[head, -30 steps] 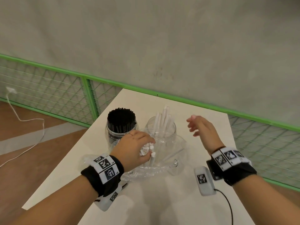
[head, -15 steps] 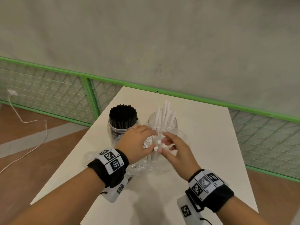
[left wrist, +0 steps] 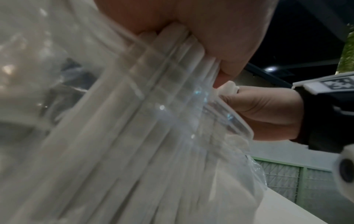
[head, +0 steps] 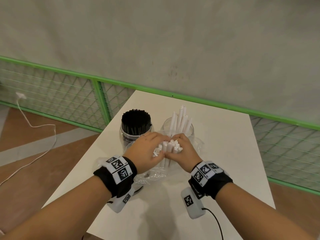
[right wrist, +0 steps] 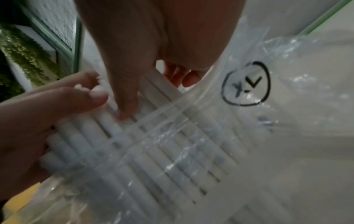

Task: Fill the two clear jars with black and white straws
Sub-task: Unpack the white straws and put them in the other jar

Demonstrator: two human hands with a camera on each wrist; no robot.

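Two clear jars stand side by side on the white table (head: pixel 216 139). The left jar (head: pixel 136 131) is packed with black straws (head: pixel 136 118). The right jar (head: pixel 178 130) holds several white straws (head: pixel 181 118) leaning upright. In front of the jars, a bundle of white straws (head: pixel 168 148) sticks out of a clear plastic bag (head: pixel 152 175). My left hand (head: pixel 149 151) grips the bundle from the left. My right hand (head: pixel 181 153) grips it from the right, thumb pressing the straws (right wrist: pixel 99 128) above the bag's mouth (right wrist: pixel 153 118).
A green-framed mesh fence (head: pixel 69 101) runs behind and left of the table, below a grey wall. A white cable (head: pixel 34 125) lies on the brown floor at the left. The table's right half (head: pixel 233 161) lies beside my right wrist.
My right hand came in from the right of the jar and closed on the straw bundle beside my left hand. The left hand kept its hold on the bundle.
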